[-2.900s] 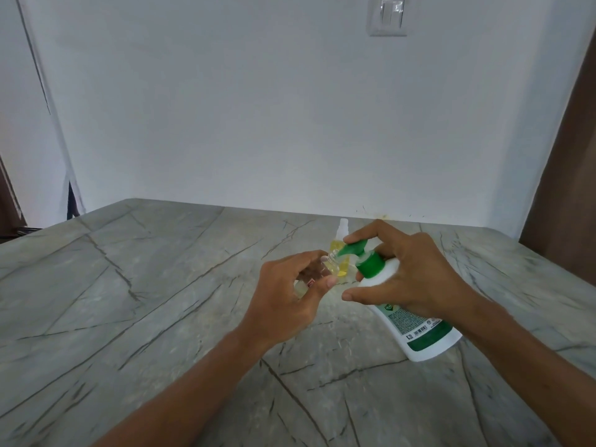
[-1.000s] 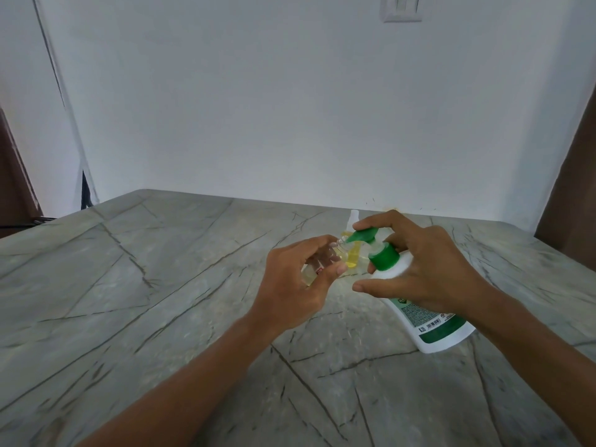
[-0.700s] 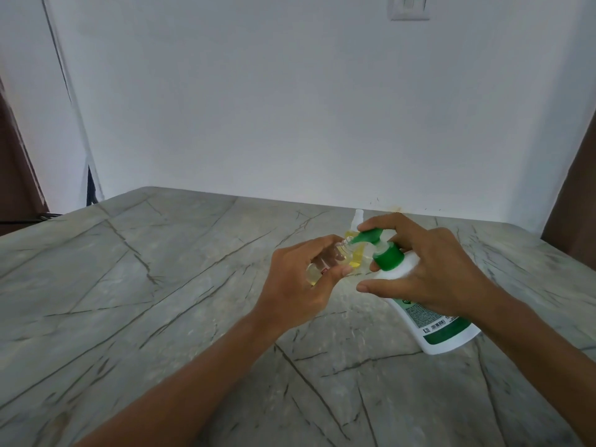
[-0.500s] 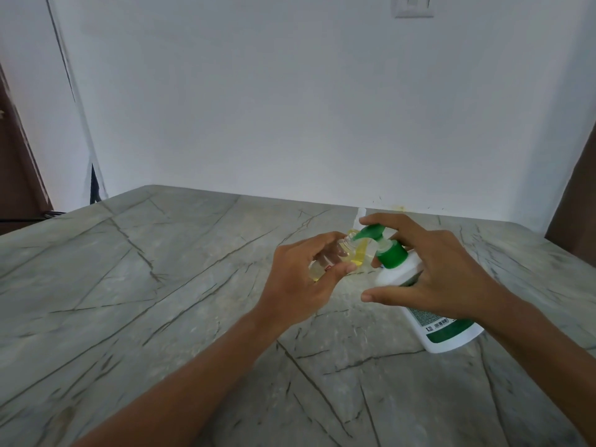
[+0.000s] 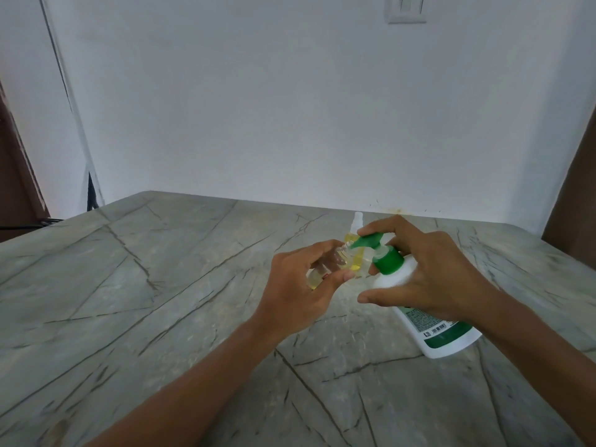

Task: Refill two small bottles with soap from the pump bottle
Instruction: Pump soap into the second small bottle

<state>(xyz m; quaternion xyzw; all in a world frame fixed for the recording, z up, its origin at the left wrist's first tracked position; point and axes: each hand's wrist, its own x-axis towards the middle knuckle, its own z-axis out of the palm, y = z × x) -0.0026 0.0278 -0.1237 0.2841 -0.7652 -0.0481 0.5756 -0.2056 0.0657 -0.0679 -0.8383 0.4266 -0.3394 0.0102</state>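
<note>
Centre of the frame, above a grey marble-look tabletop [image 5: 161,285] veined with dark cracks. Left hand [image 5: 300,291] curled around a small clear plastic bottle [image 5: 317,272] holding a little yellow soap, tilted with its open mouth up toward the right, thumb pressed along its near side. Right hand [image 5: 429,279] wrapped around a white plastic pump bottle with a green collar and green nozzle [image 5: 390,262], leaning toward the left, base [image 5: 448,343] at lower right near the table; whether it touches, cannot tell. Index finger laid over the green pump head, nozzle tip meeting the small bottle's mouth. Just behind the nozzle, a second small clear bottle with yellow liquid and a white spray top [image 5: 450,250], upright on the table. Plain white wall [image 5: 290,108] behind; white switch plate [image 5: 407,8] at the upper right of the frame.
</note>
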